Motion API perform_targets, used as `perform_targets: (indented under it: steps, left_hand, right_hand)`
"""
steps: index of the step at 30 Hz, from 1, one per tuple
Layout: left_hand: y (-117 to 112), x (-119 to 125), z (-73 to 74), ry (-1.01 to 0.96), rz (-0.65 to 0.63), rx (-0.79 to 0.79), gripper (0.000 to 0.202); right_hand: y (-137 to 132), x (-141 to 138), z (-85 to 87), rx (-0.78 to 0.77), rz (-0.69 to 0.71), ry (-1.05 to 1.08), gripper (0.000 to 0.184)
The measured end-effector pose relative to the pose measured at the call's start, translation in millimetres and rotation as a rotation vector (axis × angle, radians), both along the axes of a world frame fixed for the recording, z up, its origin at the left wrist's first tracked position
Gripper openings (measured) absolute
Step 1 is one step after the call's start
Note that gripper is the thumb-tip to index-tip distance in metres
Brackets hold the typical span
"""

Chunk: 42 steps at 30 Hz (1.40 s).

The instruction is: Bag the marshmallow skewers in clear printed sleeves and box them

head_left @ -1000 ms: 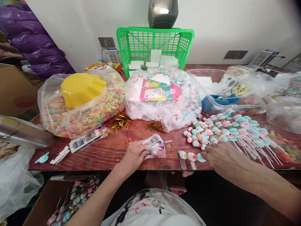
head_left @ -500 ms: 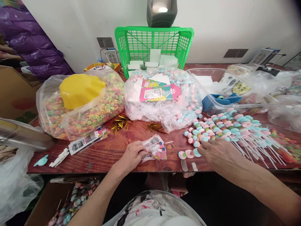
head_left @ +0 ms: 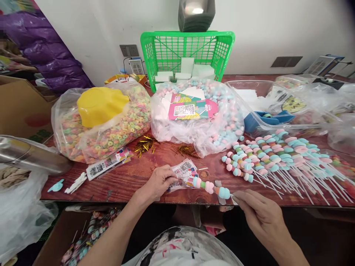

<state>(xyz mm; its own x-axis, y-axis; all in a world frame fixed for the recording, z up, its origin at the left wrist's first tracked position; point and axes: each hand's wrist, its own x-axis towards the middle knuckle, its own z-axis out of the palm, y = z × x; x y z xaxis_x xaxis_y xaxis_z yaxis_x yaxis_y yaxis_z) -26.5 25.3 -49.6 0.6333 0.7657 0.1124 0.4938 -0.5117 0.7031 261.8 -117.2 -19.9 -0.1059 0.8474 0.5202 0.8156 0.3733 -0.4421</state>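
Note:
My left hand (head_left: pixel 161 181) pinches the near edge of printed clear candy bags (head_left: pixel 184 167) that lie near the table's front edge. My right hand (head_left: pixel 262 208) is closed on the white stick of a marshmallow skewer (head_left: pixel 210 187). Pink, blue and green candies are threaded along it. Its far end is at the bags beside my left fingers; whether it is inside a bag's mouth I cannot tell for certain. To the right lies a pile of similar skewers (head_left: pixel 277 151), their white sticks pointing towards me.
Behind stand a bag of ring candies (head_left: pixel 111 136) with a yellow bowl (head_left: pixel 102 105), a bag of marshmallows (head_left: pixel 227 114), a green basket (head_left: pixel 188 34) and a clear tub (head_left: pixel 299 127). A steel flask (head_left: pixel 41 159) lies at left. Below is a carton (head_left: pixel 55 236) of wrapped skewers.
My right hand has drawn one skewer from the pile, moving it left and nearer to me, up to the bags. My left hand still holds the bags. The view has shifted slightly.

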Motion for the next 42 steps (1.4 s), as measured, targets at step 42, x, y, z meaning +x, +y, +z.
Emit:
perform_targets:
  steps: [42]
  left_hand:
    - [-27.0, 24.1, 36.2, 0.235, -0.117, -0.027, 0.027]
  right_hand:
    - [23.0, -28.5, -2.7, 0.364, 0.184, -0.073, 0.032]
